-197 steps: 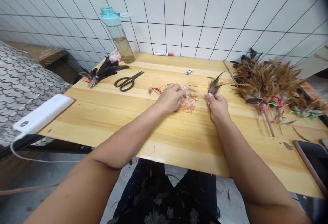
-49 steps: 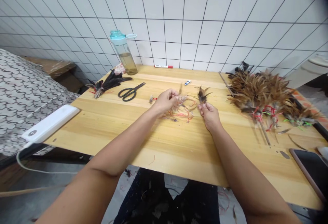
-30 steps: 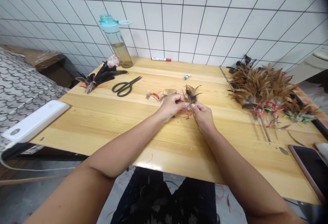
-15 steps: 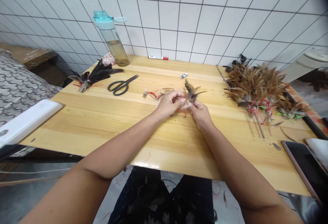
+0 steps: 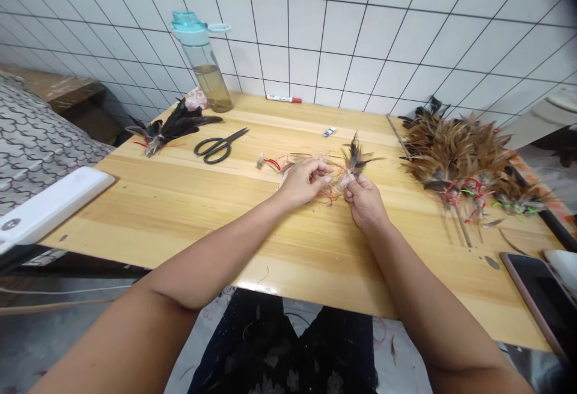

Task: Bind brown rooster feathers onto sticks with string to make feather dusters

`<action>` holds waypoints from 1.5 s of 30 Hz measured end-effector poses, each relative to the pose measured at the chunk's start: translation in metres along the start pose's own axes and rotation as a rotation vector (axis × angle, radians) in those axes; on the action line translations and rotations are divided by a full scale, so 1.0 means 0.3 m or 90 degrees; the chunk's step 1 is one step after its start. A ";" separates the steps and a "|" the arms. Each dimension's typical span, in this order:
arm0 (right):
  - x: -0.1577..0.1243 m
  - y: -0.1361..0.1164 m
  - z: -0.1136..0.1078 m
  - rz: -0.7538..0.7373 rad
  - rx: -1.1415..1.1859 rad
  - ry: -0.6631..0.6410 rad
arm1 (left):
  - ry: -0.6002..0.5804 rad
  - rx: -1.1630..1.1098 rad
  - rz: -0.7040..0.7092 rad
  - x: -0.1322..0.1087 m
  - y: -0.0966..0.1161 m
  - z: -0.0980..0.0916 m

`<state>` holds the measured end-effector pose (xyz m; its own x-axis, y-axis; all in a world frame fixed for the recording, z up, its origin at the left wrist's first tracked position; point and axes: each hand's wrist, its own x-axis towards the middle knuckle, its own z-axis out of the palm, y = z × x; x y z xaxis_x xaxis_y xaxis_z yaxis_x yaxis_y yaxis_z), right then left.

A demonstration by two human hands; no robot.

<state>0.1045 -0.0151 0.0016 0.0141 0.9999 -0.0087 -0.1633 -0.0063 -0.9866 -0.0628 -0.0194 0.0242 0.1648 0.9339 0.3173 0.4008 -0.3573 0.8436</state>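
Between the fingers of my right hand (image 5: 364,197) is the base of a small dark feather bunch (image 5: 355,160), its tips pointing up. My left hand (image 5: 303,182) hovers just left of it, fingers curled over a small pile of red threads and feather scraps (image 5: 331,193). Whether those fingers hold anything is too small to tell. A short red-tied piece (image 5: 271,163) lies left of the pile. Farther left are dark scissors (image 5: 220,146) and a bundle of black feathers (image 5: 174,127).
A water bottle (image 5: 208,75) and a red-capped marker (image 5: 283,99) stand and lie near the tiled wall. Brown feather bundles (image 5: 460,148) cover the right side, with a phone (image 5: 536,298) in front. A white device (image 5: 56,205) lies at the left edge.
My hands have moved apart. My right hand has shifted right with the dark feather bunch, while my left hand has let go of it. The view has shifted slightly.
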 end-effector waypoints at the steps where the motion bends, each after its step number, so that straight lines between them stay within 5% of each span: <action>1: -0.001 -0.001 0.001 0.001 0.002 -0.001 | -0.007 -0.004 0.007 -0.002 0.008 0.001; 15: -0.017 0.019 0.013 -0.063 -0.119 0.003 | -0.034 0.046 0.017 -0.018 0.013 0.042; 25: -0.001 0.055 -0.012 -0.121 -0.289 0.013 | -0.036 0.258 0.187 -0.014 -0.023 0.004; 35: -0.003 0.043 0.002 -0.072 -0.245 -0.074 | -0.052 0.383 0.269 -0.025 0.012 0.000; 45: -0.001 -0.002 -0.009 0.006 -0.056 -0.009 | 0.121 0.328 0.199 0.007 -0.031 -0.065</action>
<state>0.1074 -0.0155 0.0017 -0.0004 0.9999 -0.0159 -0.0757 -0.0159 -0.9970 -0.0836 -0.0139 0.0254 0.2000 0.7536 0.6261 0.7498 -0.5291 0.3973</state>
